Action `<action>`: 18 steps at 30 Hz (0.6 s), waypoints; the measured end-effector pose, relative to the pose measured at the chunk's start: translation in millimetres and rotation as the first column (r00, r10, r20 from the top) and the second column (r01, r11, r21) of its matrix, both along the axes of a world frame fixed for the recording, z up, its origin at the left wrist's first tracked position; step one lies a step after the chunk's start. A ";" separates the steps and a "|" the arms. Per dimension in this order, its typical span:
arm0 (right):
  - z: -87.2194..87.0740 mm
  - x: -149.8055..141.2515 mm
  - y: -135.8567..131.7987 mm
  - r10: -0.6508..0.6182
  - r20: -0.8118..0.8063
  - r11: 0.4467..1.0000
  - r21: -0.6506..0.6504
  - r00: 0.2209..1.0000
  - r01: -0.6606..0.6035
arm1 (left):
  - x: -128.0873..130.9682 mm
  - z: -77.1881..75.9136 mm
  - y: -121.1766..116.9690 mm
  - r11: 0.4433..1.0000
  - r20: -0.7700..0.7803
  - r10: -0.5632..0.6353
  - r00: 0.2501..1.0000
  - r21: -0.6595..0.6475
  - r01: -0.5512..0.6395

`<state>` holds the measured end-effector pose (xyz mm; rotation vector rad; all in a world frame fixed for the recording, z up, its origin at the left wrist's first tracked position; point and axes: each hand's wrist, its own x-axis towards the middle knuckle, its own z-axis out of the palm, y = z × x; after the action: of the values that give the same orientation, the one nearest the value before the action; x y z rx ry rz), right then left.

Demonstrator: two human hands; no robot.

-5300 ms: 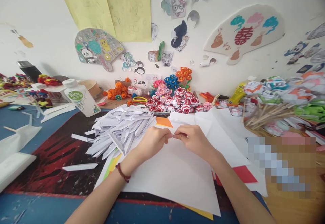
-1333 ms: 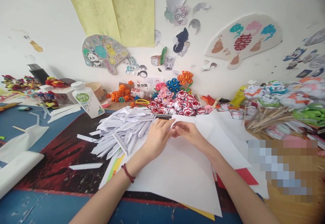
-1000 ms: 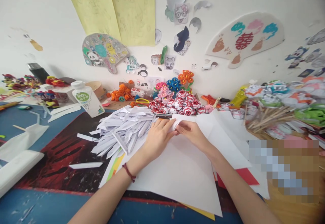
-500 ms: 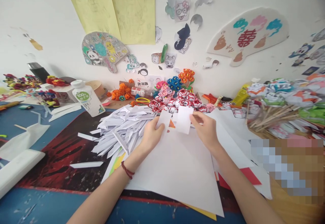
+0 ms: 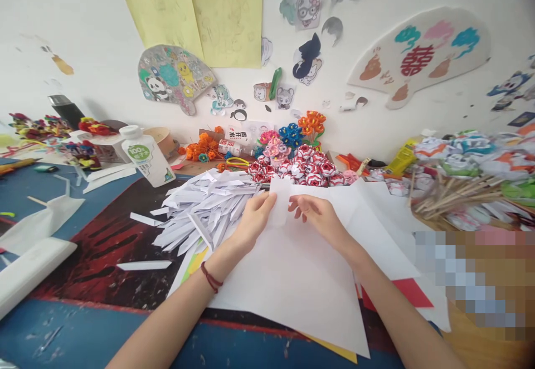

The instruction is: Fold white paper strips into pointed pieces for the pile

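A small white paper piece [image 5: 280,202] stands upright above the large white sheets, its left edge pinched by my left hand [image 5: 254,215] between thumb and fingers. Close to the paper's right edge is my right hand [image 5: 313,213], fingers loosely bent and apart, with nothing seen in them. Whether its fingertips touch the paper I cannot tell. Below both hands lies a large white sheet [image 5: 301,285] over other coloured sheets. Left of my left hand, a heap of folded white paper strips [image 5: 204,207] rests on the dark mat [image 5: 104,252].
Red-and-white paper flowers [image 5: 311,165] crowd the back by the wall. A white bottle [image 5: 146,157] stands at the back left. A white box-like object [image 5: 33,274] lies near left. Wooden sticks with paper flowers [image 5: 443,190] lie at the right, near a red sheet [image 5: 412,292].
The piece from my right hand has moved left and come together with the one in my left hand. My right fingers have let go. The orange patch between them no longer shows.
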<state>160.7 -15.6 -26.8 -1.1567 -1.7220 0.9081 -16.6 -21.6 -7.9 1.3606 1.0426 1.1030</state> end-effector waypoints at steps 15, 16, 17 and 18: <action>4.9 -9.0 -10.0 0.187 -0.213 0.940 -0.246 0.959 -0.237 | -10.0 -7.3 -6.4 0.716 -0.577 0.591 0.564 0.697 -0.037; 4.4 -9.7 -9.8 0.183 -0.206 0.944 -0.237 0.961 -0.230 | -9.9 -9.0 -6.6 0.677 -0.588 0.624 0.514 0.736 0.020; 4.0 -10.2 -9.5 0.177 -0.204 0.948 -0.229 0.963 -0.223 | -9.9 -11.1 -6.6 0.644 -0.596 0.648 0.474 0.761 0.077; 3.7 -10.5 -9.1 0.169 -0.209 0.952 -0.220 0.963 -0.215 | -9.9 -13.5 -6.2 0.619 -0.603 0.664 0.441 0.775 0.128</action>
<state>150.2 -24.7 -23.1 -1.0285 -1.6205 1.3353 -26.5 -27.9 -21.4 2.7035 1.7377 1.1341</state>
